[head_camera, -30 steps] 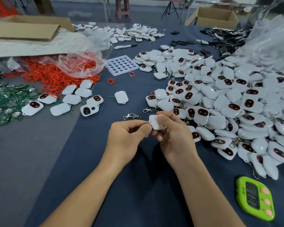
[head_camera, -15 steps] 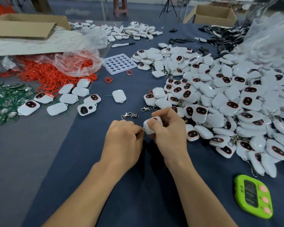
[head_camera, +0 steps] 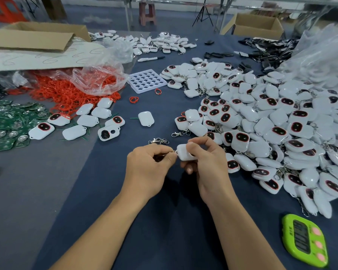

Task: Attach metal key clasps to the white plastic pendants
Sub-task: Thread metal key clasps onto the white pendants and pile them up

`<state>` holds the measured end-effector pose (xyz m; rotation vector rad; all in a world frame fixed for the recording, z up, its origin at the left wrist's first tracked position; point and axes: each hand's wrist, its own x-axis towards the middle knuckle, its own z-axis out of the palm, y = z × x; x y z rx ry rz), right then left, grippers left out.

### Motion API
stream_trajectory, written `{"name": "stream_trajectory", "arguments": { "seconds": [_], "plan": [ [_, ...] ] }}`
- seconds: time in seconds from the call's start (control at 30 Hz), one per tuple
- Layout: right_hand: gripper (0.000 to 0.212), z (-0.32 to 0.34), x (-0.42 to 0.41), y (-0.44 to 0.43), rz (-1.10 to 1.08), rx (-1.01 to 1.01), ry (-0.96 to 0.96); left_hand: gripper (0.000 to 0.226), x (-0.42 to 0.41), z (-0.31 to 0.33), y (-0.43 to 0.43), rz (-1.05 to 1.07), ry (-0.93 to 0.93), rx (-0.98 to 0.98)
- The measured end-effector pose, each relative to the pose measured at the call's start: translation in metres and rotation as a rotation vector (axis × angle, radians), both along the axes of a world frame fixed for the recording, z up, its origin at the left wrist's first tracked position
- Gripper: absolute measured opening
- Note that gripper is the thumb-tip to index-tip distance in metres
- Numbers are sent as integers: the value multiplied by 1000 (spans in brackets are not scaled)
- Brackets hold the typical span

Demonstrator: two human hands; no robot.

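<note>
My right hand (head_camera: 205, 162) grips a white plastic pendant (head_camera: 182, 152) between thumb and fingers above the blue cloth. My left hand (head_camera: 147, 166) pinches a small metal key clasp (head_camera: 173, 152) at the pendant's left corner; most of the clasp is hidden in the fingers. Two loose clasps lie just beyond the hands, one metal clasp (head_camera: 158, 141) and another clasp (head_camera: 179, 133). A large heap of white pendants (head_camera: 271, 121) spreads to the right, several with clasps on them.
A green timer (head_camera: 305, 242) lies at the near right. Loose pendants (head_camera: 82, 121), green circuit boards (head_camera: 10, 121) and red rings (head_camera: 66, 90) under a plastic bag fill the left. A white holed tray (head_camera: 146, 80), a marker (head_camera: 150, 59) and cardboard boxes sit farther back.
The pendant has turned in my right hand so its corner points left, and my left fingers have closed in on that corner with the clasp.
</note>
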<state>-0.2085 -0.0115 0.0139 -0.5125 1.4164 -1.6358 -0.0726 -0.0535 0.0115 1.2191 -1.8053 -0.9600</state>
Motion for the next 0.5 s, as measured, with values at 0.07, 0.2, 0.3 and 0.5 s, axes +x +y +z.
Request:
{"name": "stream_trajectory", "arguments": {
  "seconds": [0.07,0.2,0.3,0.5],
  "plan": [
    [9,-2,0,0,-4,-6,16,21,-1,-2,1,1,-115,-89],
    [8,-5,0,0,10,-20,74,22,-3,-6,3,24,-328,-245],
    [16,-4,0,1,100,-29,124,21,-4,-7,0,86,-367,-304],
    [19,-5,2,4,243,46,294,30,9,-8,-17,270,-87,-128]
  ]
}}
